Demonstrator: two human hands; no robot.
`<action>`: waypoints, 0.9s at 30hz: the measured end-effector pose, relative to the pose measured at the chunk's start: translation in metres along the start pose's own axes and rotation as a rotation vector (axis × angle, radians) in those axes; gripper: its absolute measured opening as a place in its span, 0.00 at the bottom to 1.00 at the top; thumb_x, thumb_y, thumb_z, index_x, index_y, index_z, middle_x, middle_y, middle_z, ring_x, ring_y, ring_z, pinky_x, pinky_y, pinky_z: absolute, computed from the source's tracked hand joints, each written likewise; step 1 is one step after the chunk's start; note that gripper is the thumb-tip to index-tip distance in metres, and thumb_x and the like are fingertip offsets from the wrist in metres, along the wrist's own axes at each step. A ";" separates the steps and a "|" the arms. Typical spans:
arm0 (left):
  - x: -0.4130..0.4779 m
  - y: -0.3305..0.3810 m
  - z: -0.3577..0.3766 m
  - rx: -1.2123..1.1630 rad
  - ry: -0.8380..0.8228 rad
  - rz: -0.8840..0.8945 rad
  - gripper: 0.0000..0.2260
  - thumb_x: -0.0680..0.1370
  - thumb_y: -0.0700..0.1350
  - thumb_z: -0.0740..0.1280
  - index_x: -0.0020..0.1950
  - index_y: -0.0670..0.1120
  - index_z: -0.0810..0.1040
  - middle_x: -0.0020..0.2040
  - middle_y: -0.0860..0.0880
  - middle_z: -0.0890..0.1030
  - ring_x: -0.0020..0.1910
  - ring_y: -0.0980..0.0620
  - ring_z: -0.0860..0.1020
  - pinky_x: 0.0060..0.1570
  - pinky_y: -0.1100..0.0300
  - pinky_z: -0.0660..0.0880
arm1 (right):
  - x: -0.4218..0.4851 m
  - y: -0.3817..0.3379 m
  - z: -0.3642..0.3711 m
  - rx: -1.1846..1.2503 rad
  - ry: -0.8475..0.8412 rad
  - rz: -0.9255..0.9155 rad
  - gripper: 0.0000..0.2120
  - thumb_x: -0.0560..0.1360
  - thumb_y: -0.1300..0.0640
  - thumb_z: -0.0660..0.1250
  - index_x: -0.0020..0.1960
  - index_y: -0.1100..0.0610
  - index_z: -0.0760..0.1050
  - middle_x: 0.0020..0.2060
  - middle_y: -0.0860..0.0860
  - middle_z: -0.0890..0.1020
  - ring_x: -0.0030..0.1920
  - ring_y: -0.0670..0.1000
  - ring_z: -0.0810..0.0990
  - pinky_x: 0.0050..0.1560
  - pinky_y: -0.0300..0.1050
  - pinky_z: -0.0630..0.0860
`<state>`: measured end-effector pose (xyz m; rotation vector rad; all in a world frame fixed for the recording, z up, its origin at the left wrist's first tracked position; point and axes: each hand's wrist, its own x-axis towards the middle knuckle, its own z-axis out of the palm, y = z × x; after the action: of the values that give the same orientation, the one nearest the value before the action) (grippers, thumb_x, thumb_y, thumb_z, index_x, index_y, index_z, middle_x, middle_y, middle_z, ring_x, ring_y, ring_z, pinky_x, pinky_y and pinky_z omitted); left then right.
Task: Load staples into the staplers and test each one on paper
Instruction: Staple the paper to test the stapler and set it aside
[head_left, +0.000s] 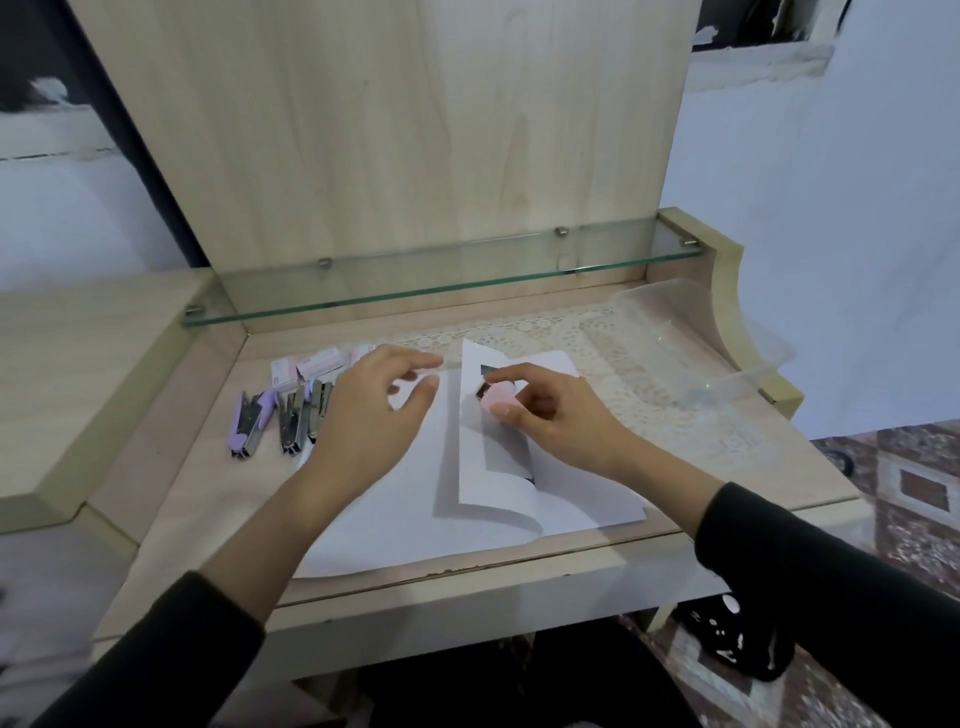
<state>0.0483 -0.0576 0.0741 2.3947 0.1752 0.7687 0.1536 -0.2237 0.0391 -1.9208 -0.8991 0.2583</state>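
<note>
A: Right hand?
B: Right hand (550, 415) pinches the pink stapler (500, 399) between thumb and fingers, against the raised sheet (470, 441) that stands up from the flat paper (405, 525).
A: Left?
B: Left hand (371, 415) has its fingers loosely spread and grips nothing, over the flat paper.
A: The rest?
B: Purple staplers (247, 423) lie hinged apart on the desk (171, 483), left of that hand. Staple boxes (317, 364) sit just behind them.

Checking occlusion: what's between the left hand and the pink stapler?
Head view: a lifted paper sheet stands between left hand and pink stapler.
</note>
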 end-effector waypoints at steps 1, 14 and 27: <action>0.005 0.000 0.001 -0.008 -0.034 0.001 0.10 0.77 0.40 0.62 0.55 0.46 0.79 0.51 0.57 0.76 0.49 0.58 0.74 0.50 0.67 0.70 | 0.001 0.000 0.001 0.000 0.004 0.005 0.13 0.75 0.52 0.65 0.59 0.48 0.74 0.38 0.59 0.80 0.37 0.53 0.76 0.40 0.39 0.72; 0.018 -0.023 0.038 0.106 -0.592 -0.128 0.41 0.67 0.69 0.63 0.74 0.52 0.55 0.71 0.55 0.65 0.70 0.55 0.61 0.66 0.58 0.60 | 0.005 0.000 -0.005 0.277 0.040 0.129 0.11 0.75 0.52 0.64 0.57 0.51 0.74 0.42 0.61 0.83 0.44 0.53 0.82 0.46 0.52 0.78; 0.017 -0.045 0.041 0.340 -0.846 -0.041 0.36 0.72 0.62 0.64 0.74 0.59 0.48 0.76 0.54 0.44 0.75 0.55 0.42 0.72 0.54 0.44 | 0.014 0.006 -0.022 0.426 0.010 0.228 0.05 0.74 0.52 0.65 0.50 0.47 0.76 0.45 0.60 0.82 0.41 0.59 0.80 0.48 0.55 0.78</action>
<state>0.0881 -0.0373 0.0299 2.8010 0.0006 -0.3588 0.1781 -0.2311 0.0480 -1.6197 -0.5610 0.5314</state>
